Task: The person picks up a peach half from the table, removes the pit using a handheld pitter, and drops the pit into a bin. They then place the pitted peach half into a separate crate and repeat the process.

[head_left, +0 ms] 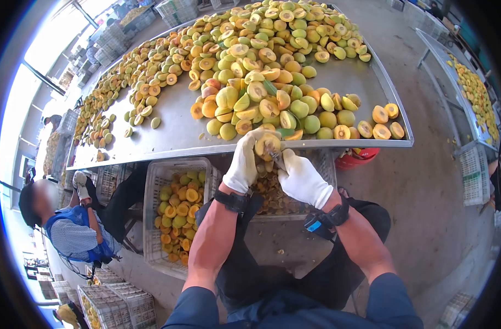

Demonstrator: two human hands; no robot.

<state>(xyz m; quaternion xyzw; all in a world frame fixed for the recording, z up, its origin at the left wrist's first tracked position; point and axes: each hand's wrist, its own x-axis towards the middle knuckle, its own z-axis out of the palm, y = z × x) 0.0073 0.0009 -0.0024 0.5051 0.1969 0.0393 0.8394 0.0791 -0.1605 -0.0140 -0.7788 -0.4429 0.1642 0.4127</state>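
Observation:
My left hand (245, 162), in a white glove, grips a halved yellow fruit (268, 145) with its cut face up, just below the front edge of the metal table (173, 129). My right hand (302, 178), also gloved in white, holds a small metal tool (276, 159) whose tip is against the fruit. Both hands are over a crate of pits and scraps (272, 192) between my knees. A large heap of whole and halved fruit (261, 71) covers the table in front of me.
A white crate of halved fruit (176, 214) stands to my left on the floor. A seated person in a blue shirt (69, 225) works at far left. A red bucket (360, 158) sits under the table's right end. Another fruit-laden table (472, 93) stands at right. Stacked crates (119, 304) lie bottom left.

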